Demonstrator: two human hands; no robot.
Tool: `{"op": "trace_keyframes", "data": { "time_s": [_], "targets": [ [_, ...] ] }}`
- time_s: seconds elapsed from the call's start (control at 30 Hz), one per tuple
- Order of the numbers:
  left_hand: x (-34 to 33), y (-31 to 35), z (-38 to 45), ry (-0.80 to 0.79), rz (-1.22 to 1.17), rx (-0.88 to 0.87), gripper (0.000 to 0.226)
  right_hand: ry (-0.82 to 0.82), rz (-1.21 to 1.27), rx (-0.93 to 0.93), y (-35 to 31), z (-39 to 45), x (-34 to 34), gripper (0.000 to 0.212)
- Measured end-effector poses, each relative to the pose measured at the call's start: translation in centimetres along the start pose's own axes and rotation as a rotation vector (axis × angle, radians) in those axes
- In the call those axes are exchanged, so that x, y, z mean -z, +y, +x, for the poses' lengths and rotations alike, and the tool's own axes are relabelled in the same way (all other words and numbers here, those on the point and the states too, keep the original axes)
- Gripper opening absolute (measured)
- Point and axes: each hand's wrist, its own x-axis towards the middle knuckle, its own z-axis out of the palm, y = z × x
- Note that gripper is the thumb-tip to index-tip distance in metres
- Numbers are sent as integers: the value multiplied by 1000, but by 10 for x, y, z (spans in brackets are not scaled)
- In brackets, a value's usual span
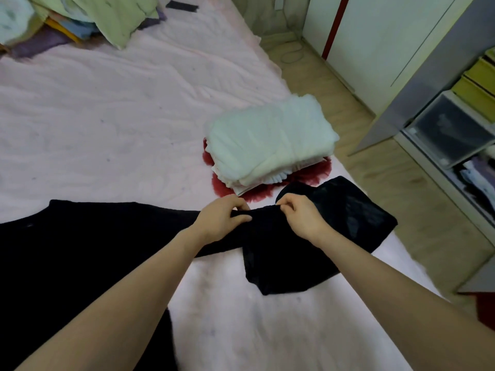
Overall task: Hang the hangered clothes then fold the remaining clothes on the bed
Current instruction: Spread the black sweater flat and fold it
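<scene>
My left hand (219, 220) and right hand (302, 220) both pinch the upper edge of a thin black fabric garment (294, 253), fingers curled into it, on the pink-sheeted bed (120, 116) beside a folded white stack (270, 145).

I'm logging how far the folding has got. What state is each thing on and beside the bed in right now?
Black garment: spread on the bed, partly sheer, unfolded, top edge pinched by both hands.
Left hand: grips the garment's edge.
Right hand: pinches the same edge.
White stack: folded, lying on a red garment.
Green bedding: crumpled at the far end.
Clear drawer: closed.
</scene>
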Motion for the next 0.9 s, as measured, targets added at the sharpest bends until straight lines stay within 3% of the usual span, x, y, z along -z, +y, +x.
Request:
{"op": "trace_keyframes", "data": {
  "time_s": [0.17,0.23,0.3,0.4,0.5,0.57,0.67,0.8,0.9],
  "targets": [
    [15,5,44,38,245,83,21,245,-204,19,4,24,-4,8],
    [7,2,52,95,302,143,24,185,-239,-116,12,14,-11,14],
    [-4,-1,62,127,243,190,25,61,-210,-346,30,8,-22,40],
    [-16,-4,65,94,157,196,23,-151,145,-634,45,-1,-33,59],
    [-22,-9,63,57,90,171,21,-151,711,-791,43,-1,-36,35],
    [-26,-11,59,26,40,169,17,-34,839,-829,44,4,-40,19],
    [-27,-10,57,-19,39,174,15,219,698,-779,43,12,-39,29],
    [-21,-6,61,-148,16,226,18,472,605,-520,37,12,-13,17],
    [-13,4,61,-256,-127,232,24,639,404,-309,38,12,12,17]
  ]
}}
